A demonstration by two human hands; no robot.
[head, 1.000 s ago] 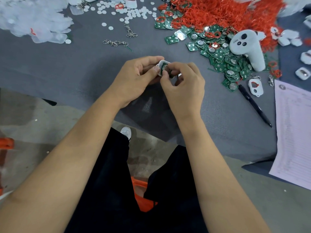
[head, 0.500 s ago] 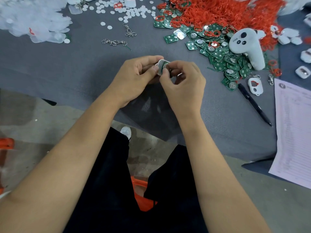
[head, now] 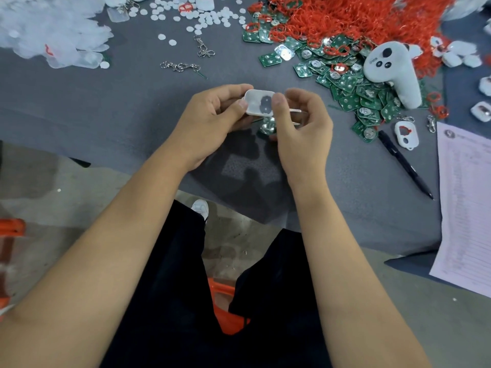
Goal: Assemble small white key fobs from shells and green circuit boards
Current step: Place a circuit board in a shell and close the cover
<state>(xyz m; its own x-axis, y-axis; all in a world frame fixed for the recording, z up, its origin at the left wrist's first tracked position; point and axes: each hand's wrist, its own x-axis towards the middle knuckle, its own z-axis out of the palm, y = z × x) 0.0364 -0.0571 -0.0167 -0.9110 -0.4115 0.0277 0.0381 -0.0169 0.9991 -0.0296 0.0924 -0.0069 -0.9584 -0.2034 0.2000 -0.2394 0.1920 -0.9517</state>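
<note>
A: Near edge of frame?
B: Black trousers, orange plastic stool (head: 225, 309) between the knees, concrete floor. Both bare forearms run up to the middle of the frame.

A: Hands?
B: Left hand (head: 212, 120) has its thumb and curled fingers clamped on the left end of a small white plastic fob shell with a dark figure-eight cutout (head: 259, 102). Right hand (head: 303, 128) has its thumb pressed on the shell's right edge, other fingers curled. Both grip it. Shell sits at frame centre, lifted over the grey felt table cover (head: 119, 107).

A: Board in it?
B: Cannot tell. A green circuit board with a silver contact (head: 267, 126) shows just below the shell, between the hands; whether it is held or lying on the cover is unclear.

A: Further out?
B: Right of the hands: black pen (head: 403, 163), white shell with a red ring in it (head: 406, 134), printed paper sheet (head: 467, 203) at the right edge. Above those, a pile of green circuit boards (head: 353, 88) with a white panda-faced plush toy (head: 393, 73) on it. Upper right: heap of red rubber rings (head: 358, 19). Top centre: scattered white round discs (head: 210, 17) and metal keychain clips (head: 180, 66). Upper left: mound of clear plastic covers (head: 50, 30).
</note>
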